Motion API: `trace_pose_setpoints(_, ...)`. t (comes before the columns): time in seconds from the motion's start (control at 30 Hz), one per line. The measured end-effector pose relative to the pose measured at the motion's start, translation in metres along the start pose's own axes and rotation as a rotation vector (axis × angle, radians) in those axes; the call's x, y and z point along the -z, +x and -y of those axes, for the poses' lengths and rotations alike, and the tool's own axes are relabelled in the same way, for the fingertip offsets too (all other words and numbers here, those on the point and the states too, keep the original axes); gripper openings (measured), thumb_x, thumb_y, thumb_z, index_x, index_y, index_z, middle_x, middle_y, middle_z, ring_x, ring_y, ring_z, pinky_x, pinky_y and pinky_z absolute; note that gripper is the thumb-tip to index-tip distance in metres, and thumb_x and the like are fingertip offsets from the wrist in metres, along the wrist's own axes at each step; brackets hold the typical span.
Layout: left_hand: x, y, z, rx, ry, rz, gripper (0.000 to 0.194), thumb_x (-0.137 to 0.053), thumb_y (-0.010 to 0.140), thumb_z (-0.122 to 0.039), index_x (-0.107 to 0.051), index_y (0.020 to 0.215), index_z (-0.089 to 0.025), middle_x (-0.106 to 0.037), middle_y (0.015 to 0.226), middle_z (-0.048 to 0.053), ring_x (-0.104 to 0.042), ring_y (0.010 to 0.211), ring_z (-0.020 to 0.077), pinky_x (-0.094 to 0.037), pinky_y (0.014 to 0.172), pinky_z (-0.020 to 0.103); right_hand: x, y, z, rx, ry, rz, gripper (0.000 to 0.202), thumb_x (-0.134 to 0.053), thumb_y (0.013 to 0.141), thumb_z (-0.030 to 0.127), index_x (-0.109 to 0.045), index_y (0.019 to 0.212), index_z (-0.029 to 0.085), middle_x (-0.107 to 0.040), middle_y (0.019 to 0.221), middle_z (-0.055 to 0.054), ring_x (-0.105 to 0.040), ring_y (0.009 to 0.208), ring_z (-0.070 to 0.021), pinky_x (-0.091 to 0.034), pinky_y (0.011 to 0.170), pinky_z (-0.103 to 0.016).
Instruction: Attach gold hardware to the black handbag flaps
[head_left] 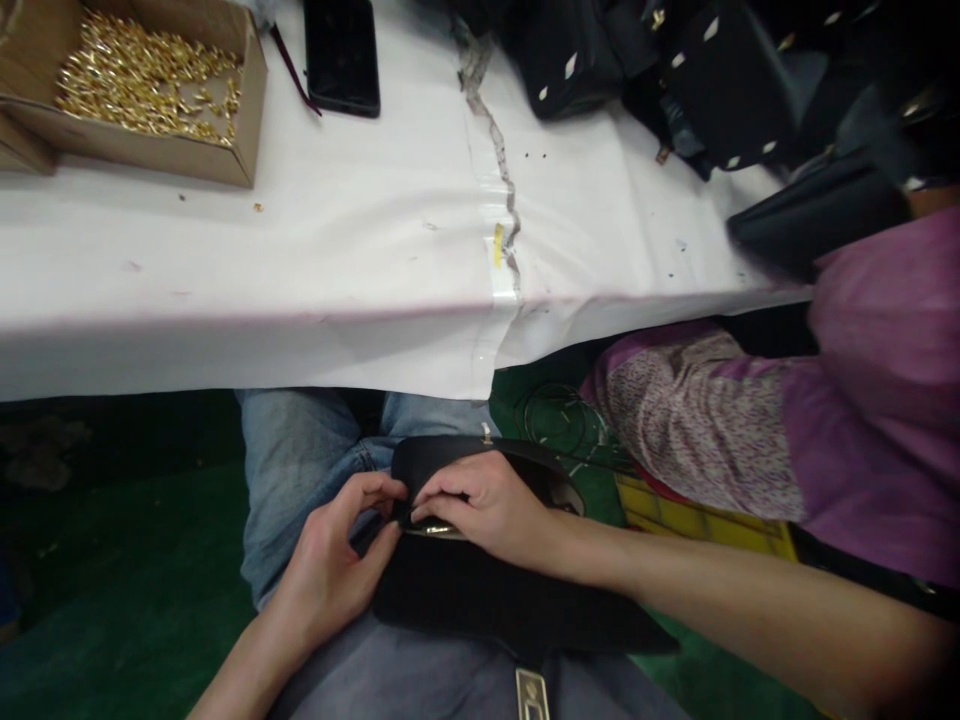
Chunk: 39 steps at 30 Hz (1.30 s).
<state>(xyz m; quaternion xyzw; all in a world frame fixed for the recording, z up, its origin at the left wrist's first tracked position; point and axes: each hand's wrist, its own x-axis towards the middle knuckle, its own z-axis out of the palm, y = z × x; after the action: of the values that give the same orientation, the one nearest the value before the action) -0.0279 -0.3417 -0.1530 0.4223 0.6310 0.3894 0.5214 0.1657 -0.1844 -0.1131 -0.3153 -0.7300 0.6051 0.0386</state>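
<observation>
A black bag (495,590) lies across my lap, its flap spread toward me with a gold metal clasp plate (532,694) at the lower end. My left hand (337,550) pinches the left end of the bag's opening between thumb and fingers. Right beside it, my right hand (480,500) reaches into the opening, thumb and fingers pressed together at the same corner. Under the right hand's fingers a gold-coloured strip (439,529) shows, perhaps a zip. The exact spot between the fingertips is too small to make out.
A white-covered table (337,250) stands in front. On it are a cardboard box (251,120) of small gold metal pieces, a black phone (342,55) and a pile of black bags (720,90). A person in purple (885,400) sits at the right, near a yellow crate (697,520).
</observation>
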Motion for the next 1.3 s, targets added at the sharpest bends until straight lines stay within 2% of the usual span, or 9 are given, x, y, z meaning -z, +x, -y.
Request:
trace_pose_setpoints(0.17,0.004,0.002,-0.007,-0.04,0.107,0.021,0.033,-0.065,0.101,-0.016,-0.066,0.13,-0.031,-0.076,0.12,0.0,-0.077,0.112,0.0169,-0.063,0.101,0.031,0.004,0.007,0.006,-0.246,0.128,0.057,0.015,-0.08,0.096,0.015,-0.091,0.094,0.025,-0.087,0.09,0.003,-0.08,0.081,-0.0168,-0.055,0.073,-0.022)
trace_pose_setpoints(0.33,0.004,0.007,-0.011,-0.06,0.107,0.031,0.028,-0.063,0.102,-0.016,-0.067,0.126,-0.03,-0.077,0.118,0.0,-0.075,0.105,0.0165,-0.061,0.095,0.029,0.005,0.016,0.009,-0.311,0.119,0.026,0.006,-0.088,0.089,0.019,-0.091,0.088,0.024,-0.084,0.082,0.003,-0.076,0.074,-0.0164,-0.052,0.067,-0.023)
trace_pose_setpoints(0.47,0.005,0.015,-0.019,0.006,0.011,-0.053,0.021,-0.066,0.098,-0.016,-0.073,0.114,-0.027,-0.079,0.109,-0.001,-0.076,0.097,0.016,-0.061,0.09,0.029,0.009,0.023,0.016,-0.375,0.051,-0.002,0.004,-0.092,0.088,0.022,-0.09,0.085,0.024,-0.083,0.08,0.003,-0.074,0.071,-0.0165,-0.051,0.062,-0.024)
trace_pose_setpoints(0.6,0.005,0.023,-0.026,0.06,-0.071,-0.119,0.016,-0.071,0.091,-0.015,-0.079,0.101,-0.024,-0.081,0.099,-0.001,-0.077,0.087,0.0149,-0.062,0.083,0.027,0.012,0.02,0.027,-0.156,-0.104,-0.009,0.012,-0.081,0.101,0.019,-0.087,0.092,0.025,-0.083,0.09,0.002,-0.076,0.082,-0.0167,-0.057,0.078,-0.027)
trace_pose_setpoints(0.67,0.004,0.026,-0.027,0.126,-0.134,-0.146,0.014,-0.074,0.088,-0.016,-0.081,0.097,-0.023,-0.081,0.093,-0.002,-0.077,0.081,0.0142,-0.063,0.078,0.025,0.011,0.014,0.031,-0.009,-0.177,0.013,0.013,-0.074,0.107,0.02,-0.086,0.105,0.024,-0.083,0.104,-0.001,-0.077,0.095,-0.0191,-0.059,0.09,-0.03)
trace_pose_setpoints(0.8,0.003,0.029,-0.03,0.244,-0.234,-0.185,0.009,-0.079,0.084,-0.022,-0.082,0.092,-0.021,-0.083,0.089,-0.001,-0.078,0.076,0.0149,-0.062,0.072,0.024,0.008,0.002,0.032,0.125,-0.298,0.05,0.034,-0.08,0.102,0.021,-0.077,0.136,0.022,-0.078,0.131,-0.009,-0.074,0.12,-0.0267,-0.061,0.107,-0.041)
trace_pose_setpoints(0.9,0.003,0.031,-0.033,0.273,-0.256,-0.197,0.011,-0.08,0.082,-0.023,-0.082,0.092,-0.021,-0.083,0.09,0.0,-0.079,0.078,0.0163,-0.062,0.072,0.025,0.008,0.002,0.03,0.149,-0.33,0.008,0.035,-0.08,0.101,0.019,-0.077,0.135,0.022,-0.078,0.13,-0.011,-0.074,0.118,-0.0277,-0.063,0.105,-0.043)
trace_pose_setpoints(1.07,0.004,0.032,-0.034,0.258,-0.273,-0.119,0.016,-0.081,0.083,-0.025,-0.082,0.099,-0.021,-0.083,0.098,0.002,-0.079,0.085,0.0185,-0.063,0.079,0.029,0.012,0.011,0.028,0.135,-0.266,0.03,0.02,-0.074,0.106,0.019,-0.081,0.124,0.023,-0.081,0.119,-0.007,-0.078,0.106,-0.023,-0.066,0.094,-0.036)
trace_pose_setpoints(1.3,0.008,0.033,-0.031,0.084,-0.15,-0.115,0.018,-0.074,0.09,-0.021,-0.081,0.106,-0.023,-0.082,0.104,0.001,-0.077,0.095,0.0194,-0.062,0.089,0.033,0.016,0.017,0.021,0.265,-0.399,0.014,0.021,-0.067,0.108,0.015,-0.077,0.125,0.022,-0.08,0.12,-0.007,-0.077,0.11,-0.0233,-0.064,0.1,-0.039)
